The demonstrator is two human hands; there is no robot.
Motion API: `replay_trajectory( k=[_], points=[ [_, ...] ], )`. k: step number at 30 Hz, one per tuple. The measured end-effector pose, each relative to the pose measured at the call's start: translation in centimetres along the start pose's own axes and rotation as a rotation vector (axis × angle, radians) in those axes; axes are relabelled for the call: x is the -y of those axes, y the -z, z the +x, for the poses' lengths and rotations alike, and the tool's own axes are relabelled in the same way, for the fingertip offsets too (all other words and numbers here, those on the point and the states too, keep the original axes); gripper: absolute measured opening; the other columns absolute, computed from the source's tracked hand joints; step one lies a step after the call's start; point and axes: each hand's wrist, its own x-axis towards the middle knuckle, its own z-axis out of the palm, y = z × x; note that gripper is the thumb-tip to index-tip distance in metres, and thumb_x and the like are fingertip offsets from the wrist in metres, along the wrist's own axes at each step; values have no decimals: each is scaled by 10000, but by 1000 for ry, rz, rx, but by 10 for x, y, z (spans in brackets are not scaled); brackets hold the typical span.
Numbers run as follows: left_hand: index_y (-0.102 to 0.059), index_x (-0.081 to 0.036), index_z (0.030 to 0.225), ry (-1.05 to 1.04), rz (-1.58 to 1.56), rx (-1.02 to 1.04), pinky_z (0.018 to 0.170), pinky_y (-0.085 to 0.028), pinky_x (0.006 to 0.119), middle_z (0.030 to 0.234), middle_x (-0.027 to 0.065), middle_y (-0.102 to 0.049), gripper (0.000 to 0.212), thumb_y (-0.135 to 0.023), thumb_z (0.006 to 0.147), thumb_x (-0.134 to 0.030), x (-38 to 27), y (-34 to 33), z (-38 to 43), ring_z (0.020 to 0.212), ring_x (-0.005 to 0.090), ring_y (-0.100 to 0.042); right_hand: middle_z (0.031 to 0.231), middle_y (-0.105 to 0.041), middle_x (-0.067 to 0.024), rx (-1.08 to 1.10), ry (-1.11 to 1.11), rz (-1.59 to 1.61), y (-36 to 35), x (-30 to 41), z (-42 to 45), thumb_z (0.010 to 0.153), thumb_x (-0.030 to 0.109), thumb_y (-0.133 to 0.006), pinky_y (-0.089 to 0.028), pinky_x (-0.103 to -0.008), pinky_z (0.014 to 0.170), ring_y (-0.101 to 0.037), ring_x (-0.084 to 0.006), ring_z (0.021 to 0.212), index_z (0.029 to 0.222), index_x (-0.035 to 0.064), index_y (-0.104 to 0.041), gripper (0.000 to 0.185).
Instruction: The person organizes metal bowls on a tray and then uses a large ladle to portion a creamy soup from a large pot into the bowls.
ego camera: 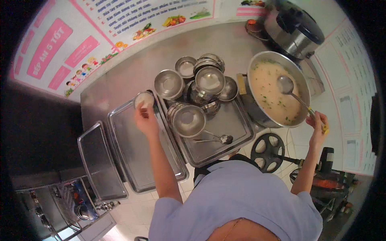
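My right hand grips the handle of a metal ladle with yellow on its end. Its round bowl rests at the surface of pale soup with green herb bits, inside a large metal pot. At the far end of a metal tray, my left hand has its fingers on the near rim of a small bowl; the bowl's contents are blurred. Between my hands, several stacked metal bowls crowd a second tray. Metal spoons lie in front of those stacks.
A lidded electric cooker stands behind the pot, beside a small dish with something red. Another metal tray is at the left. Below the counter's right side are a black wheel-shaped part and a fan. Printed posters cover the walls.
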Motion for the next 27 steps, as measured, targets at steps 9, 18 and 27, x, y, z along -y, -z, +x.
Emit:
replay_trajectory(
  k=[9,18,27],
  points=[
    [-645,-25,800,-592,551,508,665,-466,425,828,179,-613,469,-649,711,-485,-139,-102,-3,777,324,-599,894,-629,-132,272,343,-348,0,-15,2,801,70,-608,-480,-292,726,-616,-195,806,969,-16,-599,189],
    [-584,-43,883,-486,265,430,621,-467,419,867,148,-608,202,-638,722,-153,-153,-98,-26,778,302,-600,789,-620,-97,353,133,-82,7,-49,1,798,83,-622,-474,-254,623,-599,-176,682,967,-7,-607,192],
    [-336,-35,1281,201,-906,700,718,-560,386,1148,140,-472,508,-506,804,11,-232,-21,-93,941,260,-569,654,-593,-102,54,-320,450,44,-40,13,791,189,-632,-438,-241,431,-530,-128,450,890,-36,-604,248]
  ],
)
